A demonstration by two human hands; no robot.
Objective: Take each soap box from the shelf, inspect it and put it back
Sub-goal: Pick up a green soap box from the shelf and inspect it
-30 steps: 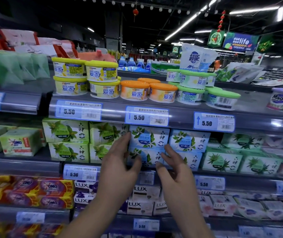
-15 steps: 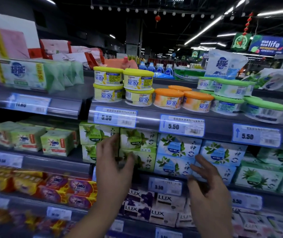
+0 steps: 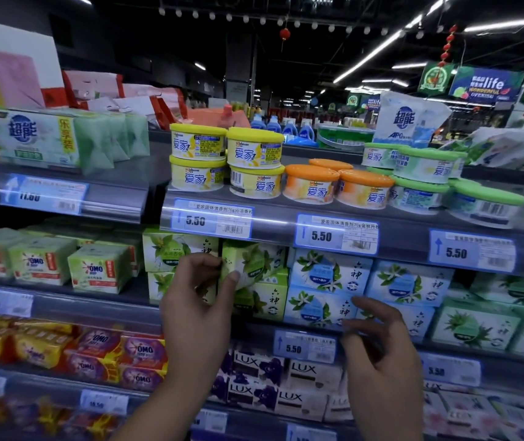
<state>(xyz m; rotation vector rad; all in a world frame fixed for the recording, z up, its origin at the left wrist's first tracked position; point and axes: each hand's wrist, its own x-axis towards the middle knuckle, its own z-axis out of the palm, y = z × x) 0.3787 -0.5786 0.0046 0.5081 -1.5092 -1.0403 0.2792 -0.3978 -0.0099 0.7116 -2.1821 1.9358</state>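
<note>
My left hand (image 3: 195, 310) grips a light green soap box (image 3: 248, 264) by its left end. The box is tilted and partly pulled out of the top row of green boxes on the middle shelf (image 3: 63, 305). More green soap boxes (image 3: 171, 249) lie to its left and below it. Blue-and-white soap boxes (image 3: 330, 272) are stacked to the right. My right hand (image 3: 381, 354) hovers in front of the blue boxes with fingers apart and holds nothing.
Round yellow (image 3: 228, 160), orange (image 3: 337, 184) and green tubs (image 3: 429, 183) stand on the upper shelf (image 3: 270, 222) just above the soap boxes. OMO bars (image 3: 73, 265) lie to the left, LUX boxes (image 3: 283, 386) on the shelf below. Price tags (image 3: 337, 235) line the shelf edges.
The view has shifted left along the shelf. My left hand has closed on a green box and tilted it outward. My right hand has dropped lower and to the right.
</note>
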